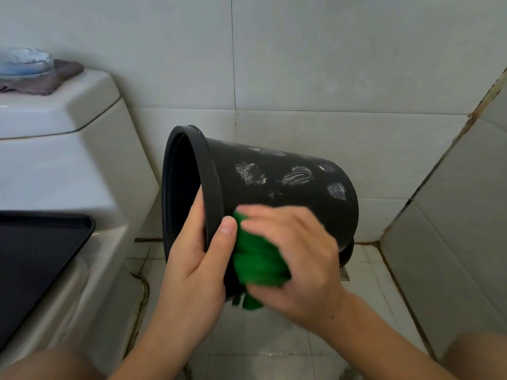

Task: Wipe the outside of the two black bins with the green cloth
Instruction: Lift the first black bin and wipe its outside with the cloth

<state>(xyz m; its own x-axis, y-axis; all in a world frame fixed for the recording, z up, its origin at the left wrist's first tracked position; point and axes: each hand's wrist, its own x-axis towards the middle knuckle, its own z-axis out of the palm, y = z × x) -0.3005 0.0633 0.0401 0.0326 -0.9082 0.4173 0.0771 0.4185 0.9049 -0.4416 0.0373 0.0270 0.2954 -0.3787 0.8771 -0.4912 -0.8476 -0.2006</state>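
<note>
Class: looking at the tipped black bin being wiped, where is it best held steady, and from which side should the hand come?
Grip the black bin at its rolled rim, coming from the open mouth on the left, as the left hand does: fingers inside, thumb outside. That probably steadies it while leaving the smeared wall free for the green cloth.

No readable text or labels anywhere.

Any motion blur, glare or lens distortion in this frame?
Head view: right hand and green cloth are motion-blurred; left hand and black bin are sharp. Soft even light, no harsh glare. Wide-angle bending shows along the tile lines.
</note>
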